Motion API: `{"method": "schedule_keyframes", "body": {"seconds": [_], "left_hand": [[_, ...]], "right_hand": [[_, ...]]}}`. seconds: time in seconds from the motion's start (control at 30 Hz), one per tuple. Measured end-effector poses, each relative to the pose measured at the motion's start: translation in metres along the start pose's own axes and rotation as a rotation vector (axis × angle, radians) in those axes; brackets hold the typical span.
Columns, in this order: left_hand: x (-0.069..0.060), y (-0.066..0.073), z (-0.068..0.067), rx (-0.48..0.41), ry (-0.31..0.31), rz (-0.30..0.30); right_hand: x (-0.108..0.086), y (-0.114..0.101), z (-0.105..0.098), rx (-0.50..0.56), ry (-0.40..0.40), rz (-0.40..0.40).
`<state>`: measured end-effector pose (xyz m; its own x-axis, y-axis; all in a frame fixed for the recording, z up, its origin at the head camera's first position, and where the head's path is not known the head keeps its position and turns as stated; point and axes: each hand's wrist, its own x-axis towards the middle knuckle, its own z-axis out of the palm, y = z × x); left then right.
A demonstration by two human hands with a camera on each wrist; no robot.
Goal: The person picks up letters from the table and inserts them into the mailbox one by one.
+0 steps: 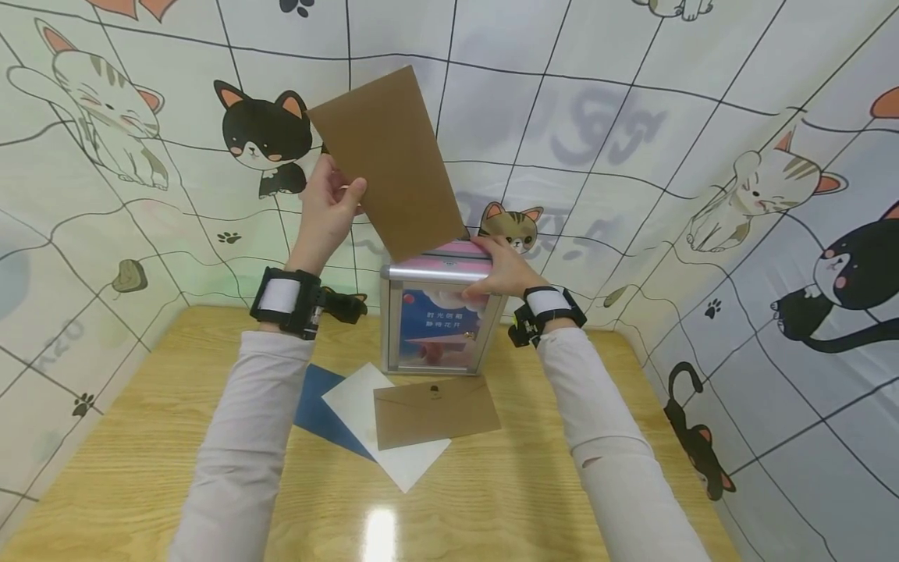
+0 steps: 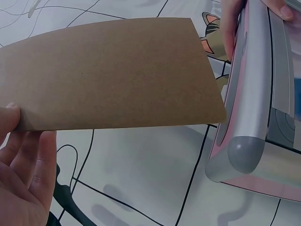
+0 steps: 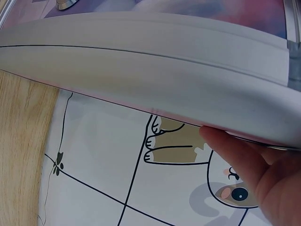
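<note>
My left hand (image 1: 326, 207) pinches a plain brown kraft envelope (image 1: 389, 160) by its left edge, thumb on the near face. The envelope is tilted, its lower end right at the pink top of a metal-framed mailbox (image 1: 435, 269). Whether its corner is in the top slot I cannot tell. My right hand (image 1: 509, 269) grips the mailbox at its upper right, thumb on the front and fingers over the top. In the right wrist view, part of the right hand (image 3: 277, 183) shows against the mailbox's silver frame (image 3: 141, 84). A blue picture with white writing fills the mailbox front, beside a small lock.
Before the mailbox, a brown envelope (image 1: 435, 414) with a dark seal lies over a white envelope (image 1: 365, 398), which overlaps a blue one (image 1: 319, 402). All lie on the wooden table (image 1: 211, 437). A cat-print cloth (image 1: 576, 117) hangs behind and at both sides.
</note>
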<state>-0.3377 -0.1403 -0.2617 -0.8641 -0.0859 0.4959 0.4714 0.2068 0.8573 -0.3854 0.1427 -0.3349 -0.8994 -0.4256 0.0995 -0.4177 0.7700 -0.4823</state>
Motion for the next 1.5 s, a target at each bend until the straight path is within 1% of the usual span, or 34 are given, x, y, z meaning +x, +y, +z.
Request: {"method": "schedule_keyframes", "body": {"seconds": [0.23,0.57,0.8,0.97,1.1,1.23,1.37,1.5], "left_hand": [[0.002,0.001,0.003,0.056,-0.018,0.038],[0.005,0.004,0.003,0.086,-0.043,0.034],[0.006,0.006,0.009,0.081,-0.052,0.038],[0.005,0.004,0.013,0.065,-0.056,0.032],[0.008,0.002,0.011,0.064,-0.042,0.036],[0.008,0.0,0.007,0.043,-0.025,0.008],[0.006,-0.002,0.005,0.016,-0.024,-0.016],[0.003,-0.003,0.004,0.009,-0.027,-0.02]], "right_hand": [[0.001,0.0,0.0,-0.014,-0.002,0.0],[0.001,-0.001,-0.002,-0.005,0.004,0.008],[0.001,0.0,-0.003,-0.009,0.008,0.011],[0.0,-0.001,-0.003,0.025,0.015,-0.005],[-0.001,-0.001,-0.003,0.032,0.021,-0.019],[-0.001,-0.001,-0.003,0.022,0.019,-0.015],[0.001,0.001,-0.001,0.009,0.01,0.002],[0.001,0.002,0.001,0.002,0.001,0.008]]}}
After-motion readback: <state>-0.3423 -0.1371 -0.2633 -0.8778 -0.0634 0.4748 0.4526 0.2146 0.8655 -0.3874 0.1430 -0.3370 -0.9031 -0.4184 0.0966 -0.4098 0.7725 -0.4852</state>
